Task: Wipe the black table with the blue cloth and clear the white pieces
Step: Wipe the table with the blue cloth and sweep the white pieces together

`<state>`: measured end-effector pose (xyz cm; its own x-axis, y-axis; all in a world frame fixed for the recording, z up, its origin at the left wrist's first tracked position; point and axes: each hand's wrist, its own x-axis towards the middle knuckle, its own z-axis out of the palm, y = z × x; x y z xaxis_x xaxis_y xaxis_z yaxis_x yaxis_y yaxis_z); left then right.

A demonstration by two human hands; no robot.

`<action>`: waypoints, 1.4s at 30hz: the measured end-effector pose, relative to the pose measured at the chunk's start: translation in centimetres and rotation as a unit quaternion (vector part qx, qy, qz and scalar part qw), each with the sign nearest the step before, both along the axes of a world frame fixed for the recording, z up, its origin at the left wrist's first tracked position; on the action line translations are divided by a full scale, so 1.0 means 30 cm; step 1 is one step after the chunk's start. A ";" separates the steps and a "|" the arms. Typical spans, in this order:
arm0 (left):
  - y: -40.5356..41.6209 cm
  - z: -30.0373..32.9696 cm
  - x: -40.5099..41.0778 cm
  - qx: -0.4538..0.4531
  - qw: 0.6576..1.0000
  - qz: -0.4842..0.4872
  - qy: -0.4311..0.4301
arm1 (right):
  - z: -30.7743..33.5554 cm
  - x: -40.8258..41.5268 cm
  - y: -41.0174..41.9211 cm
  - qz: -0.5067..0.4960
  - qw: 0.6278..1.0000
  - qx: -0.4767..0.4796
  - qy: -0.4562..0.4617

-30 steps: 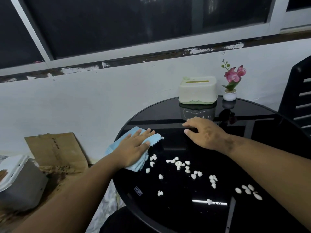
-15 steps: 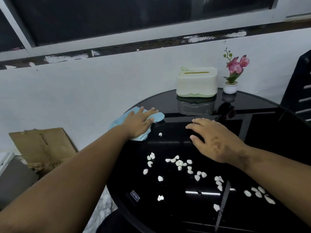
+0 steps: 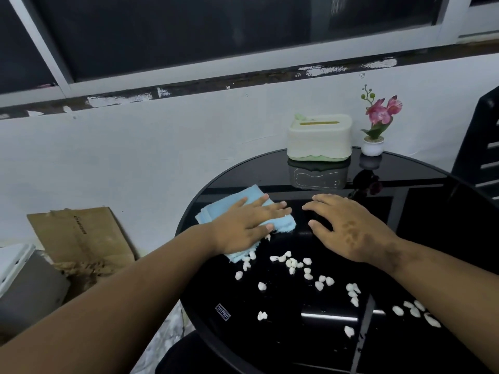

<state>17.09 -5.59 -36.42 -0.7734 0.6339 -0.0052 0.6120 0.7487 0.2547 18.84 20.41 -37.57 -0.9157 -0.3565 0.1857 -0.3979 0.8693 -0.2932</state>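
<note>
A round black glass table (image 3: 270,346) fills the lower right of the head view. My left hand (image 3: 243,225) lies flat, fingers spread, pressing the folded blue cloth (image 3: 224,209) onto the table's left side. My right hand (image 3: 348,228) rests palm down on the glass just right of the cloth, fingers apart, holding nothing. Several small white pieces (image 3: 293,263) lie scattered in front of both hands, and a few touch the cloth's near edge. More white pieces (image 3: 415,311) lie toward the right under my right forearm.
A cream and green tissue box (image 3: 320,137) and a small potted pink flower (image 3: 375,125) stand at the table's far edge by the white wall. A black chair (image 3: 478,147) is at the right. Cardboard (image 3: 78,233) and a grey bin (image 3: 24,287) sit on the floor at left.
My left hand has slid the blue cloth right and toward me, up against the nearest white pieces. My right hand has stayed resting on the glass.
</note>
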 end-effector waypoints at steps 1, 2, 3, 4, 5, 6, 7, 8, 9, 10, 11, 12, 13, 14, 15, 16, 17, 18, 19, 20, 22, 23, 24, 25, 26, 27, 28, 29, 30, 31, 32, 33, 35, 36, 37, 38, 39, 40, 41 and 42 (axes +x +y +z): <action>0.002 -0.001 0.021 0.000 1.000 -0.006 -0.001 | -0.001 0.002 0.000 -0.001 1.000 -0.001 -0.001; 0.002 -0.003 0.040 0.001 1.000 -0.013 -0.003 | -0.004 0.004 0.000 -0.002 1.000 -0.002 -0.002; 0.002 -0.005 0.056 0.002 1.000 -0.018 -0.008 | -0.006 0.006 -0.001 -0.003 1.000 -0.002 -0.002; 0.000 -0.003 0.066 0.007 1.000 -0.021 -0.013 | -0.007 0.006 -0.002 -0.004 1.000 -0.003 -0.003; -0.002 -0.001 0.073 0.016 0.999 -0.021 -0.020 | -0.008 0.006 -0.003 -0.005 1.000 -0.004 -0.002; -0.005 0.001 0.075 0.027 0.999 -0.017 -0.024 | -0.008 0.004 -0.003 -0.006 1.000 -0.005 -0.002; -0.009 0.003 0.073 0.034 0.999 -0.010 -0.020 | -0.008 0.002 -0.002 -0.007 1.000 -0.006 -0.001; -0.013 0.002 0.068 0.033 0.999 0.002 -0.004 | -0.008 0.000 -0.002 -0.006 1.000 -0.007 -0.001; -0.018 -0.001 0.062 0.022 0.999 0.019 0.017 | -0.008 -0.002 -0.001 -0.006 1.000 -0.008 -0.003; -0.021 -0.004 0.057 0.009 0.999 0.039 0.033 | -0.008 -0.003 0.001 -0.005 1.000 -0.009 -0.006; -0.024 -0.007 0.051 -0.002 0.998 0.058 0.038 | -0.008 -0.004 0.001 -0.005 1.000 -0.009 -0.008; -0.025 -0.009 0.044 -0.006 0.997 0.072 0.036 | -0.007 -0.005 0.002 -0.004 1.000 -0.009 -0.008; -0.027 -0.009 0.035 -0.007 0.996 0.083 0.032 | -0.007 -0.004 0.003 -0.003 1.000 -0.008 -0.008; -0.030 -0.007 0.022 -0.009 0.995 0.092 0.031 | -0.007 -0.005 0.003 -0.004 1.000 -0.007 -0.007; -0.037 -0.005 0.005 -0.012 0.995 0.098 0.033 | -0.008 -0.007 0.003 -0.004 1.000 -0.006 -0.007; -0.045 -0.004 -0.014 -0.016 0.994 0.105 0.035 | -0.008 -0.008 0.004 -0.004 1.000 -0.005 -0.007; -0.054 0.000 -0.034 -0.019 0.993 0.111 0.036 | -0.008 -0.009 0.004 -0.004 1.000 -0.004 -0.007; -0.063 0.002 -0.053 -0.020 0.992 0.117 0.033 | -0.007 -0.011 0.004 -0.004 1.000 -0.003 -0.006; -0.068 0.005 -0.068 -0.020 0.992 0.123 0.030 | -0.006 -0.012 0.005 -0.003 1.000 -0.003 -0.004; -0.072 0.006 -0.079 -0.022 0.991 0.128 0.027 | -0.006 -0.014 0.005 -0.002 1.000 -0.004 -0.003; -0.072 0.006 -0.083 -0.029 0.991 0.128 0.026 | -0.004 -0.015 0.005 0.000 1.000 -0.007 -0.001; -0.072 0.002 -0.077 -0.027 0.992 0.122 0.028 | -0.005 -0.015 0.005 0.000 1.000 -0.007 -0.001; -0.075 -0.003 -0.068 -0.019 0.993 0.114 0.031 | -0.006 -0.014 0.005 0.001 1.000 -0.008 -0.001; -0.080 -0.010 -0.058 -0.010 0.994 0.106 0.035 | -0.006 -0.013 0.005 0.000 1.000 -0.008 -0.001; -0.089 -0.018 -0.045 0.000 0.994 0.098 0.038 | -0.006 -0.012 0.006 0.000 1.000 -0.008 -0.002; -0.098 -0.025 -0.032 0.007 0.995 0.090 0.039 | -0.005 -0.010 0.006 0.000 1.000 -0.007 -0.001; -0.107 -0.030 -0.017 0.011 0.996 0.082 0.038 | -0.004 -0.009 0.006 0.001 1.000 -0.007 0.000; -0.114 -0.033 0.000 0.012 0.996 0.075 0.036 | -0.003 -0.007 0.006 0.001 1.000 -0.007 0.001; -0.119 -0.034 0.018 0.012 0.997 0.071 0.033 | -0.003 -0.007 0.006 0.001 1.000 -0.007 0.002; -0.121 -0.032 0.039 0.013 0.997 0.070 0.030 | -0.002 -0.007 0.006 0.002 1.000 -0.006 0.002; -0.122 -0.029 0.063 0.017 0.997 0.074 0.028 | -0.002 -0.006 0.006 0.002 1.000 -0.004 0.001; -0.121 -0.026 0.087 0.021 0.996 0.080 0.028 | -0.003 -0.007 0.006 0.003 1.000 -0.003 -0.001; -0.113 -0.022 0.139 0.023 0.995 0.097 0.031 | -0.004 -0.008 0.005 0.004 1.000 -0.002 -0.002; -0.103 -0.021 0.165 0.021 0.993 0.109 0.033 | -0.005 -0.009 0.005 0.004 1.000 -0.001 -0.002; -0.090 -0.019 0.192 0.020 0.992 0.124 0.033 | -0.005 -0.009 0.005 0.003 1.000 -0.001 -0.003; -0.072 -0.019 0.221 0.019 0.989 0.142 0.032 | -0.006 -0.009 0.005 0.003 1.000 -0.001 -0.003; -0.050 -0.018 0.250 0.020 0.986 0.161 0.033 | -0.007 -0.008 0.006 0.003 1.000 -0.001 0.000; -0.024 -0.018 0.281 0.022 0.983 0.179 0.035 | -0.009 -0.007 0.007 0.004 1.000 -0.001 0.004; 0.004 -0.018 0.311 0.022 0.979 0.197 0.039 | -0.010 -0.006 0.008 0.006 1.000 0.000 0.007; 0.031 -0.020 0.340 0.021 0.976 0.213 0.043 | -0.011 -0.005 0.009 0.007 1.000 0.000 0.008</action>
<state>27.28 -4.65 -37.02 -0.9631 0.2535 0.0907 0.2685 0.9299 0.2516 18.69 20.69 -37.92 -0.9072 -0.3699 0.2004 -0.4153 0.8634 -0.2864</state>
